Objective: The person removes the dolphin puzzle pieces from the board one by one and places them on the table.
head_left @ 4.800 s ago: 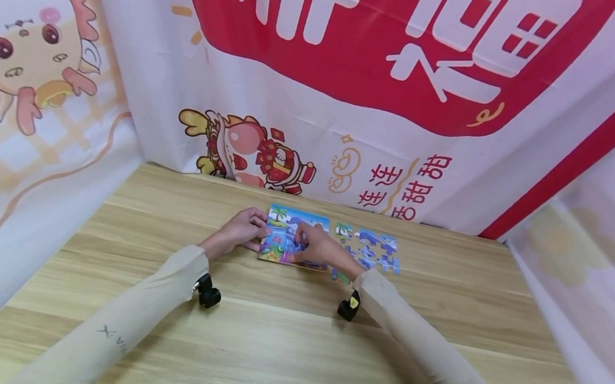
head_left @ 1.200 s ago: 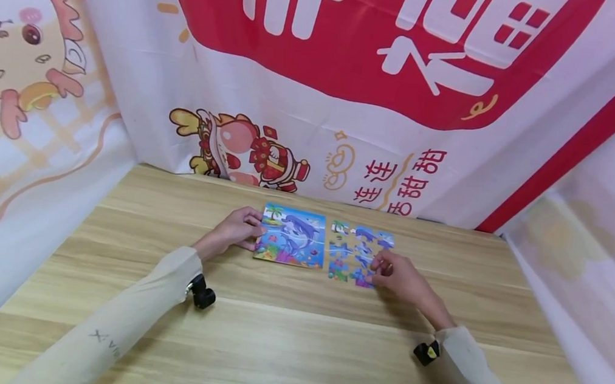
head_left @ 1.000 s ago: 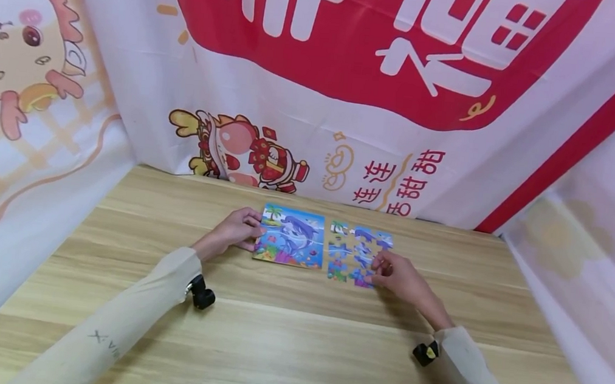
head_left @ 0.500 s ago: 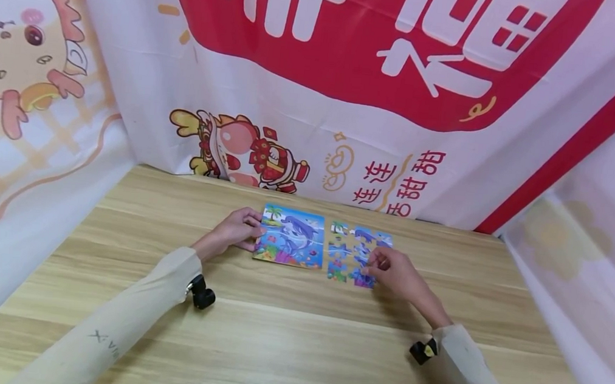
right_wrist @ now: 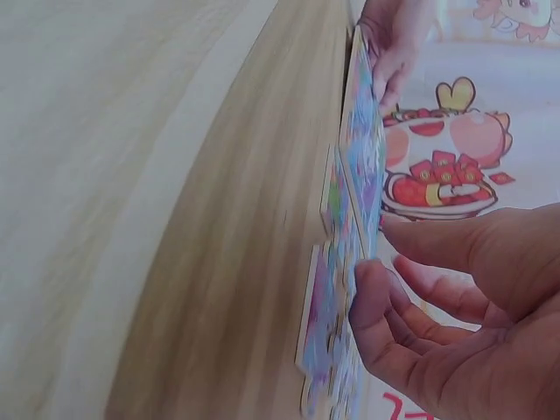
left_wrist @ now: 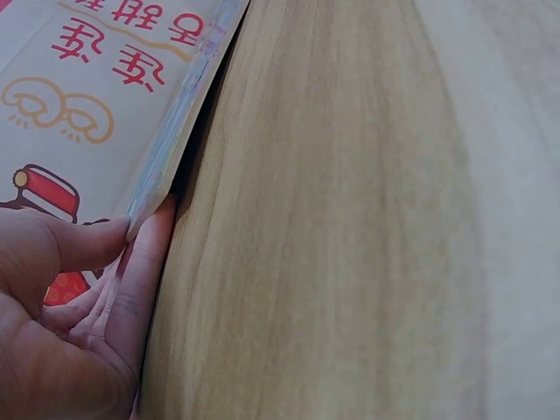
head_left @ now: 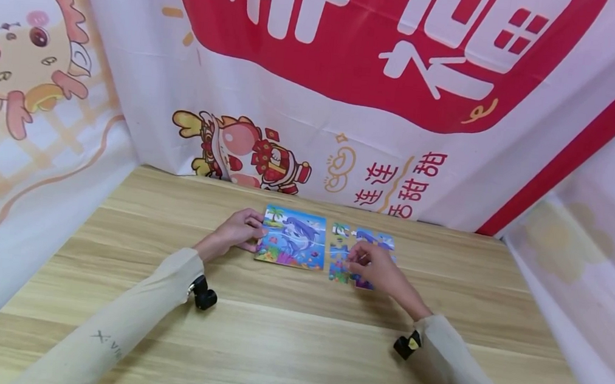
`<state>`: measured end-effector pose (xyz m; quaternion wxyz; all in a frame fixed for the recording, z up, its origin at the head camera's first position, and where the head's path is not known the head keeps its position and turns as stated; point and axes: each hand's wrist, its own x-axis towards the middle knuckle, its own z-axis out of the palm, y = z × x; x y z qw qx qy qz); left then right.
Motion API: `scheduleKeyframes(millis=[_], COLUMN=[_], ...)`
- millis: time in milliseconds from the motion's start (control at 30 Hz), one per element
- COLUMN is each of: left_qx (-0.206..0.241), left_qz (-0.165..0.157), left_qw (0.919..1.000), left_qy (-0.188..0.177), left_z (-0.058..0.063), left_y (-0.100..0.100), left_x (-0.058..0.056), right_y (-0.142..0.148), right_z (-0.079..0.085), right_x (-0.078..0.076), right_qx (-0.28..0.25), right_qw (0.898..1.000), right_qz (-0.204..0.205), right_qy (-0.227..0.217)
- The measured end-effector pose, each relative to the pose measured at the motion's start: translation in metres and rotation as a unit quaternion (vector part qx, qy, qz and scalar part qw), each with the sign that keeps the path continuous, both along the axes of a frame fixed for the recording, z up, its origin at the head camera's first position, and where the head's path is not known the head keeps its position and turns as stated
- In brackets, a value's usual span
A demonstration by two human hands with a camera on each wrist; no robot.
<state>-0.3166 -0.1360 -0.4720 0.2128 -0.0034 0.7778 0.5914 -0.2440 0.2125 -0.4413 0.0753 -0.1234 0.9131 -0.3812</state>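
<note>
My left hand (head_left: 238,230) grips the left edge of a flat dolphin picture board (head_left: 294,237). In the left wrist view, the thumb lies on top of the board's edge (left_wrist: 175,131) and a finger is beneath it. To the right of the board, loose jigsaw pieces (head_left: 338,272) lie in rough rows on the table. Above them, my right hand (head_left: 380,271) pinches a puzzle piece (right_wrist: 353,206) between thumb and index finger. That piece is tilted and seen nearly edge-on in the right wrist view. The right hand covers several pieces in the head view.
The wooden table (head_left: 272,341) stretches in front of the board and pieces. A printed cloth (head_left: 304,106) hangs close behind them, with more cloth at both sides. A small black camera sits on each wrist, the left one (head_left: 204,294) and the right one (head_left: 407,345).
From over the board, my right hand went to the right-hand pieces. Over the last second it has shifted left across them with a puzzle piece. My left hand stays at the board's edge.
</note>
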Motion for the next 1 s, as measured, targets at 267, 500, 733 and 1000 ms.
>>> scheduleKeyframes(millis=[267, 500, 733, 1000], left_qx=[0.003, -0.001, 0.004, 0.006], left_qz=[-0.001, -0.001, 0.001, 0.001], left_qw=[1.0, 1.0, 1.0, 1.0], left_qy=[0.003, 0.003, 0.004, 0.005], left_z=[0.002, 0.003, 0.004, 0.003], left_y=[0.0, 0.0, 0.001, 0.001], left_x=[0.0, 0.002, 0.003, 0.002], right_y=[-0.022, -0.045, -0.063, -0.078], right_z=[-0.001, -0.003, -0.011, -0.012], right_x=[-0.009, -0.016, -0.023, -0.028], right_qx=[-0.018, -0.01, -0.017, 0.073], right_qw=[0.999, 0.999, 0.998, 0.997], right_qz=[0.032, 0.043, 0.048, 0.014], right_qy=[-0.006, 0.0, 0.022, 0.0])
